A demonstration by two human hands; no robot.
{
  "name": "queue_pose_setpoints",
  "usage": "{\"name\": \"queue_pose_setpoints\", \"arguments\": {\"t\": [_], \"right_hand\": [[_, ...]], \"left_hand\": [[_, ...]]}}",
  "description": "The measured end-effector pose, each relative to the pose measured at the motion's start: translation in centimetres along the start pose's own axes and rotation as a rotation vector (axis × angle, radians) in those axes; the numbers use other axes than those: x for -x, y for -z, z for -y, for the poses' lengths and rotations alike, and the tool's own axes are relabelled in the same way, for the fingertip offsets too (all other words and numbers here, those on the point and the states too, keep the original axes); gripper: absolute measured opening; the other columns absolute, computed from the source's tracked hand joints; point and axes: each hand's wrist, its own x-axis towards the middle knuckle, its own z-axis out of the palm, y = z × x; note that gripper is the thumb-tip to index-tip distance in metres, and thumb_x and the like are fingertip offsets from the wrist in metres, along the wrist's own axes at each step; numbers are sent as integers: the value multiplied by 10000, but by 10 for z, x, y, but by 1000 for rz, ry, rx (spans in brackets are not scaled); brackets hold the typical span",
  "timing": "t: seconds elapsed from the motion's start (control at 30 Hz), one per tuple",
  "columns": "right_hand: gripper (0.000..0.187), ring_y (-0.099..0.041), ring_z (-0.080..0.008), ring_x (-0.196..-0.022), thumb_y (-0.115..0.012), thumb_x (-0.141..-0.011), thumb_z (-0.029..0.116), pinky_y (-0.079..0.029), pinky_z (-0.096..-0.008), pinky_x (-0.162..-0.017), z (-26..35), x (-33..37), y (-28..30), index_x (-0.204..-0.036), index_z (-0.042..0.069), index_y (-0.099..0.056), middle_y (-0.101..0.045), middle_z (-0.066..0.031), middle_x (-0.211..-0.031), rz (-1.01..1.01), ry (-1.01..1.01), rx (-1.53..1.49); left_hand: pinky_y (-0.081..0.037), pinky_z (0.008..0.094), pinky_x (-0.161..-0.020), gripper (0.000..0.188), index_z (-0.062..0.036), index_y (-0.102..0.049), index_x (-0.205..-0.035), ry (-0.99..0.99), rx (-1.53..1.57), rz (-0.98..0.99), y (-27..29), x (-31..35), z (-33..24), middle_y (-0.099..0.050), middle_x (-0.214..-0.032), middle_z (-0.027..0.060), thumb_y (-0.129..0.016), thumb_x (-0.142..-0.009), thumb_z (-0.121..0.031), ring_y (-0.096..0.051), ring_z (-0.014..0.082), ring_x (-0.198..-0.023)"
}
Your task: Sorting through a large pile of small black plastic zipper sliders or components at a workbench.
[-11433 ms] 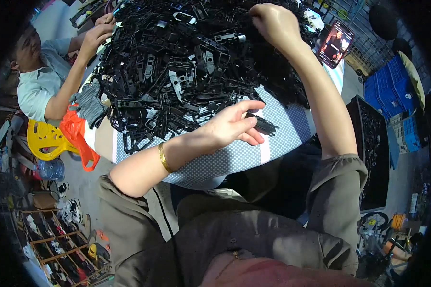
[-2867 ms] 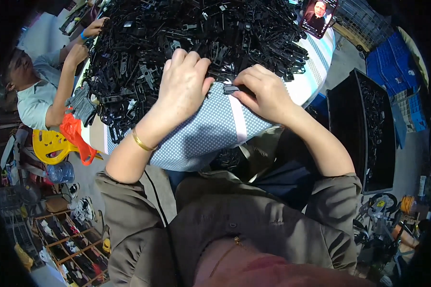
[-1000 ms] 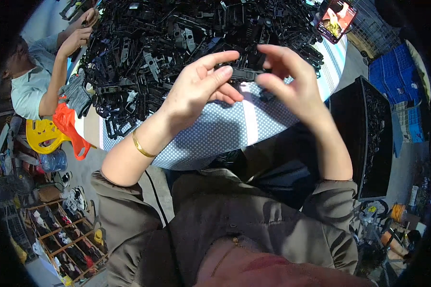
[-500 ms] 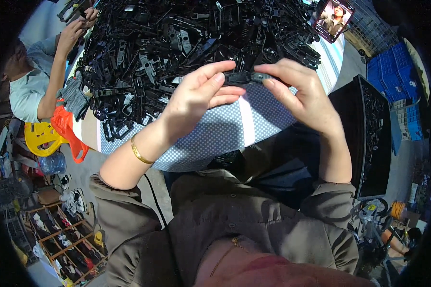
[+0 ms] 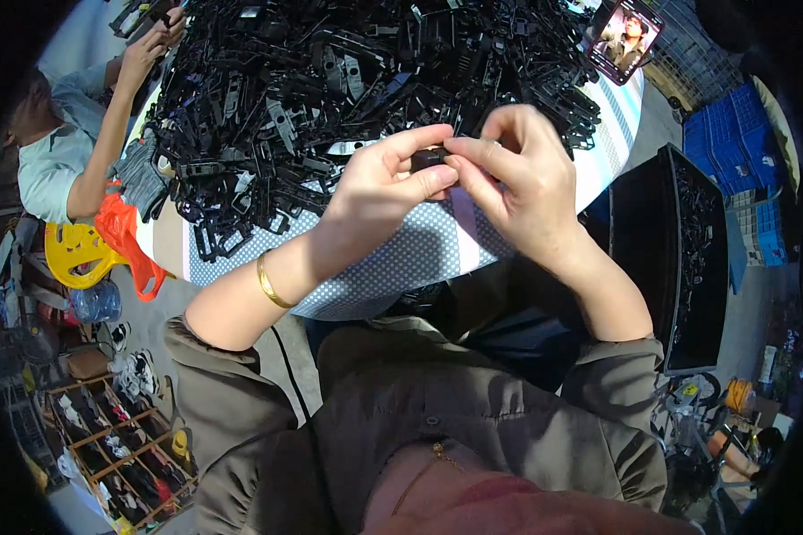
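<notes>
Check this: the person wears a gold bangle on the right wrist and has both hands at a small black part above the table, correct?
No: the gold bangle is on the left wrist, as the head view shows. Left hand and right hand are indeed at the small black part above the table.
</notes>
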Motion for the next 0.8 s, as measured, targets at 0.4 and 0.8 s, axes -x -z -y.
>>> {"name": "queue_pose_setpoints", "arguments": {"t": [0.4,0.8], "right_hand": [[333,-584,-107,-793,-677,-772,108,-474,-234,-725,-25,1,13,-1072,-17,-602,-632,-57,-901,388,-523,-860],[153,-587,-136,-683,-582,-808,31,-470,-236,-616,-49,-1,2,-948,24,-644,-619,-64,-795,145,-323,-423]], "left_hand": [[-496,208,-603,496,28,-348,-1311,-69,16,83,9,-1,-13,-614,-931,95,-537,-862,-64,-587,103,-621],[-452,383,-760,258,-104,-567,-1029,-334,-970,650,-21,16,0,-571,-979,109,-634,-790,-174,-550,297,-862]]}}
